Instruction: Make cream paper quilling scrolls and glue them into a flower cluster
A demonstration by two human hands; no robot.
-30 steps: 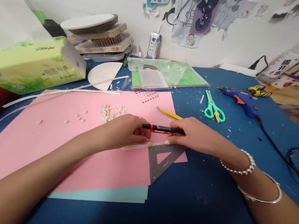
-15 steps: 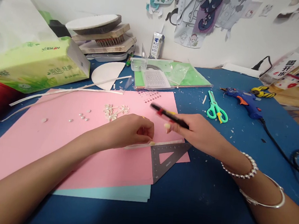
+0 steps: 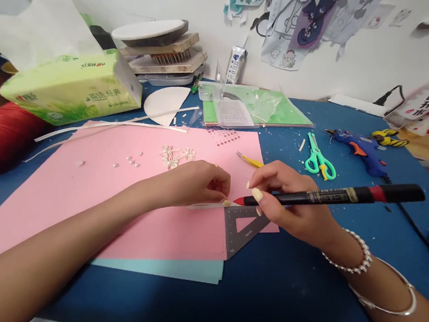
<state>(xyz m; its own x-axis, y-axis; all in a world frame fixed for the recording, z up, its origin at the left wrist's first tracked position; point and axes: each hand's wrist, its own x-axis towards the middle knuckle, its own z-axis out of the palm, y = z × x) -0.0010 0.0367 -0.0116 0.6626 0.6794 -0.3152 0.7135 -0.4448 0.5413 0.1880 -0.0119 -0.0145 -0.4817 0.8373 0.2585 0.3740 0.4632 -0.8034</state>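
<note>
My left hand [image 3: 207, 183] is closed, with thumb and fingertips pinching a narrow white strip [image 3: 199, 206] down on the pink sheet [image 3: 163, 222]. Under the strip's right part lies a dark grey set square [image 3: 234, 236], its scaled top edge along the strip. In my right hand [image 3: 294, 204] is a black marker [image 3: 328, 196] with a red band, held nearly level. Its red tip meets or almost meets the strip beside my left thumb. White curled ornaments [image 3: 172, 159] and several small pearl-like beads [image 3: 131, 160] lie on the sheet. Yellow-handled tweezers [image 3: 251, 160] rest behind my right fingers.
Turquoise scissors [image 3: 318, 161] and a blue glue gun [image 3: 363, 149] with its cord lie to the right. At the back are a clear plastic case [image 3: 234, 113] and stacked brushes [image 3: 164, 50]. A tissue pack [image 3: 77, 87] and red thread spool [image 3: 6, 138] stand left.
My right hand has turned the marker around and lowered it, so its red tip is now at the strip. My left hand keeps its pinch. The view has shifted slightly left.
</note>
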